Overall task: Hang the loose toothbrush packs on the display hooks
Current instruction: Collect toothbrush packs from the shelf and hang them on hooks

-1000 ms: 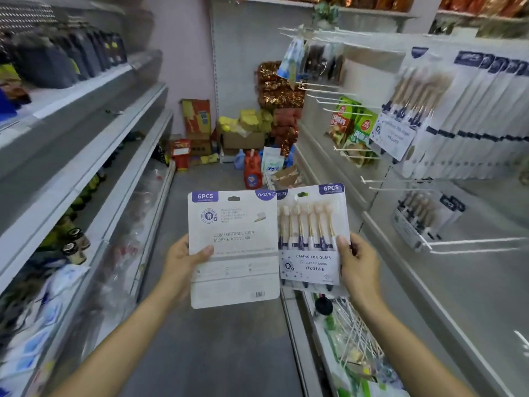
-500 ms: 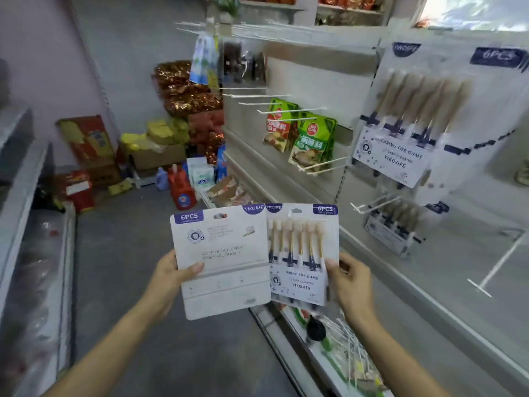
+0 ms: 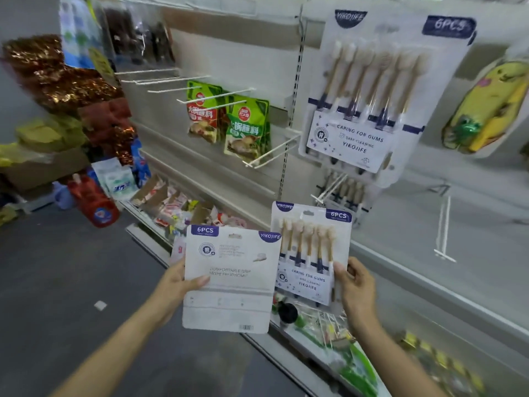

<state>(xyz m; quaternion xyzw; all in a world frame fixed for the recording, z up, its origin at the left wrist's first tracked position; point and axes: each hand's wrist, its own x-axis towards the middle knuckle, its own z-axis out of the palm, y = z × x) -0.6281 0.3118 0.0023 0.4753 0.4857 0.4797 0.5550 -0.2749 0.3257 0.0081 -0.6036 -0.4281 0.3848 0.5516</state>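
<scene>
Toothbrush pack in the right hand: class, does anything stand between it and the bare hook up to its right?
Nothing visible does. The right hand holds the toothbrush pack in open air below the bare hook; only the shelf panel lies behind.

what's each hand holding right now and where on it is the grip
The left hand pinches a toothbrush pack, back side showing, at its left edge. The right hand grips a front-facing toothbrush pack at its lower right edge.
</scene>
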